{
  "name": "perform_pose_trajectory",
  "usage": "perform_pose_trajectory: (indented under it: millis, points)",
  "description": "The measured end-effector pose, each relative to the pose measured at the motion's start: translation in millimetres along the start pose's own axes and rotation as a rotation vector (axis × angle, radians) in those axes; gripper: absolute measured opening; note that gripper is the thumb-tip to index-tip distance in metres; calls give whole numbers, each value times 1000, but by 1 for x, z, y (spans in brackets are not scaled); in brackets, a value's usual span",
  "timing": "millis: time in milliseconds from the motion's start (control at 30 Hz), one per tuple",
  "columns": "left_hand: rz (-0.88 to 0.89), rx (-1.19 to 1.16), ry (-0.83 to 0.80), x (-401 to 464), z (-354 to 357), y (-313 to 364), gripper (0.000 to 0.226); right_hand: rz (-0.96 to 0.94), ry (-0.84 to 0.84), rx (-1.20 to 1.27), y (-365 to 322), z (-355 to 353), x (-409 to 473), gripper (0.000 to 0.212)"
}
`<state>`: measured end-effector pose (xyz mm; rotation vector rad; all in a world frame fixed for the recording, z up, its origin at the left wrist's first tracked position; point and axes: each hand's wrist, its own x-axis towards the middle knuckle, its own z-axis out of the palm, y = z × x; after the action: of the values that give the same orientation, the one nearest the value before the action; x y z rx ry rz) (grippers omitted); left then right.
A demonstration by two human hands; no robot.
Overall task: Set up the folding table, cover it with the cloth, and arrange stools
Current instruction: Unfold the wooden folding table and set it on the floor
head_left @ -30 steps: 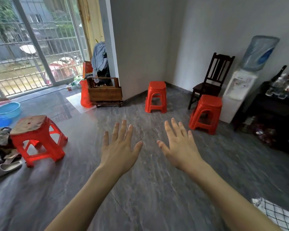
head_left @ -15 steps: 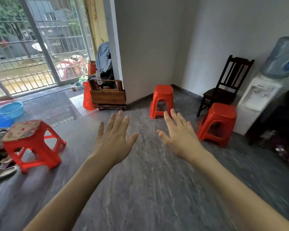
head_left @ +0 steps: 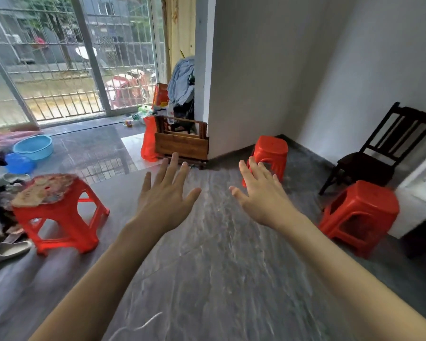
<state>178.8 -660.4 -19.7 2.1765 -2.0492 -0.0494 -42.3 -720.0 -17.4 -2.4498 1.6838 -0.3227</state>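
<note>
Both arms reach forward over the grey stone-patterned floor, backs of the hands up. The left hand has its fingers straight and spread and holds nothing; the right hand is likewise flat with fingers extended and holds nothing. Neither touches anything.

The folded wooden table stands on the floor at the foot of the white wall corner, far from the hands and just beyond the left hand's fingertips in the view, slightly to their right. An orange plastic bag leans just left of it, and a heap of blue-grey clothing sits behind it.

Three red plastic stools are spread around. One red stool stands far, right of the wall corner, directly behind the right hand's fingers in the view. A second red stool stands at the right, near a dark wooden chair against the wall. A third red stool with a worn top stands at the left, well apart from the left hand.

At the far left lie two blue basins and, nearer, a grey shoe. A barred glass door fills the far left.
</note>
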Motion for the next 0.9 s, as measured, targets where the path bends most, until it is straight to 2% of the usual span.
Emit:
perform_pose_trajectory:
  millis: [167, 333, 467, 633, 900]
  points:
    - [62, -10, -3, 70, -2, -53, 73, -5, 20, 8, -29, 11, 79, 73]
    - [156, -28, -87, 119, 17, -84, 75, 13, -24, 27, -32, 22, 138, 73]
    - [186, -22, -112, 165, 24, -104, 76, 3, -11, 32, -24, 35, 184, 71]
    - [222, -30, -149, 223, 37, -110, 75, 44, -80, 57, -4, 63, 235, 73]
    - [185, 8, -193, 344, 56, -121, 75, 32, -98, 92, 39, 79, 366, 72]
